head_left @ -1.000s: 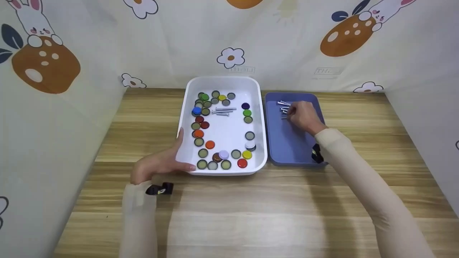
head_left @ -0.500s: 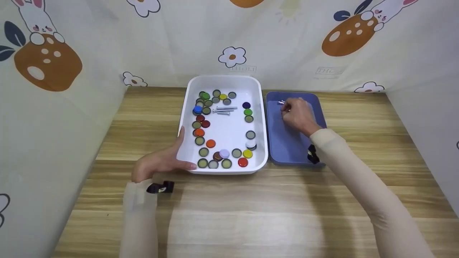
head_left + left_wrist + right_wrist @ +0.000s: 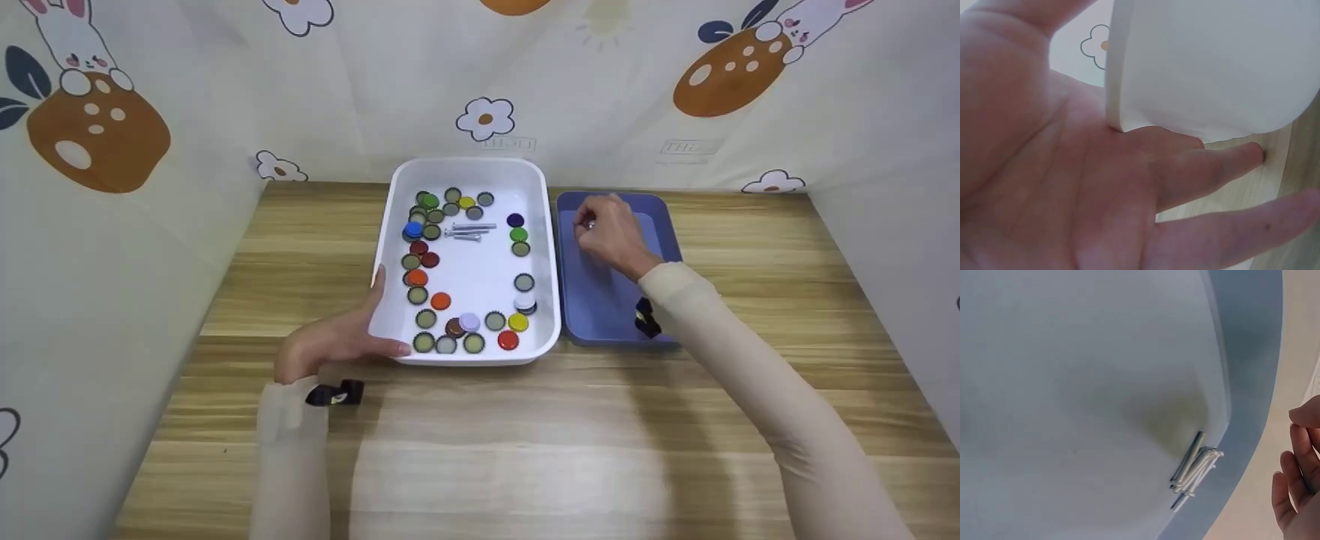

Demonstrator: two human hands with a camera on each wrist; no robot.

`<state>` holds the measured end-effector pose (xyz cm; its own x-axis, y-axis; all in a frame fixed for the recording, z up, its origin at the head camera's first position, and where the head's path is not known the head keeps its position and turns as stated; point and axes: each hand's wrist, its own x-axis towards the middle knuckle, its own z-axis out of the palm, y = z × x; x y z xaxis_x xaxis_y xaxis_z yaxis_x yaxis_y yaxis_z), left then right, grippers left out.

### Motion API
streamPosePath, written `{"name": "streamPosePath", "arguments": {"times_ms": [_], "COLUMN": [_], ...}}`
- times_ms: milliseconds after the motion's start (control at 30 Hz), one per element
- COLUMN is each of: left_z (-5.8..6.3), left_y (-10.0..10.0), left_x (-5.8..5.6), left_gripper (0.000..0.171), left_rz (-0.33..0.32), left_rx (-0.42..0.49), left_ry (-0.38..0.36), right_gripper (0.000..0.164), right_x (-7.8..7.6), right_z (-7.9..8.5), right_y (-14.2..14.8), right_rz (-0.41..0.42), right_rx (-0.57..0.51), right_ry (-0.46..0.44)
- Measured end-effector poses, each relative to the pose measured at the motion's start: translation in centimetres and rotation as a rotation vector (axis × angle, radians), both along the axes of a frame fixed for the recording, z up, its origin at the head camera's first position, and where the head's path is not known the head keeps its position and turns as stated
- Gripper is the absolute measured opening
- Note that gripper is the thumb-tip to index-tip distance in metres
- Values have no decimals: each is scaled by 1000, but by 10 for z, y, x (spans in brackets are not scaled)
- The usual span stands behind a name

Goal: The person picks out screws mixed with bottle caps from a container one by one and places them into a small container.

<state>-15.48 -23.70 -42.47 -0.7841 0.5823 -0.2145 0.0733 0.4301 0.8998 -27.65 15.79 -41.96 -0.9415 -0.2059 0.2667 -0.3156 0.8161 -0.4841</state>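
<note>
My left hand (image 3: pixel 341 345) rests along the near left corner of a white tub (image 3: pixel 551 300), thumb and a finger spread against its wall. In the left wrist view the tub's corner (image 3: pixel 1213 62) sits over the palm, and the fingers stretch out beneath it. My right hand (image 3: pixel 616 236) is over the far end of a blue tray (image 3: pixel 600 322), fingers curled and thumb meeting index. No object shows between those fingertips in the right wrist view; the palm is partly out of frame. Below lie several silver screws (image 3: pixel 1193 469) near the tray's edge.
Inside the tub, bottle caps (image 3: pixel 440 301) of many colours lie around the sides, with a few silver screws (image 3: pixel 471 226) toward the far end. Both containers stand side by side on a wooden table (image 3: pixel 480 442). A printed curtain (image 3: pixel 360 90) closes off the back.
My right hand has shifted a little left over the blue tray and now covers more of the screws in the head view. The left hand and the tub have stayed put.
</note>
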Motion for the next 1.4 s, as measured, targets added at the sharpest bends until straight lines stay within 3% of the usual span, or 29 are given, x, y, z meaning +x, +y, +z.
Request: {"name": "streamPosePath", "arguments": {"times_ms": [567, 867, 1167, 1400], "left_z": [-1, 1, 2, 2], "left_y": [0, -1, 0, -1], "left_x": [1, 1, 0, 2], "left_gripper": [130, 131, 131, 132], "left_rz": [6, 12, -4, 34], "left_rx": [-8, -42, -3, -53], "left_ry": [-21, -13, -5, -36], "right_gripper": [9, 8, 6, 9], "right_x": [0, 2, 1, 2], "right_z": [5, 14, 18, 22], "right_y": [-20, -31, -40, -53], "right_rz": [89, 134, 159, 166], "right_rx": [-50, -65, -33, -14], "right_ry": [58, 45, 21, -8]}}
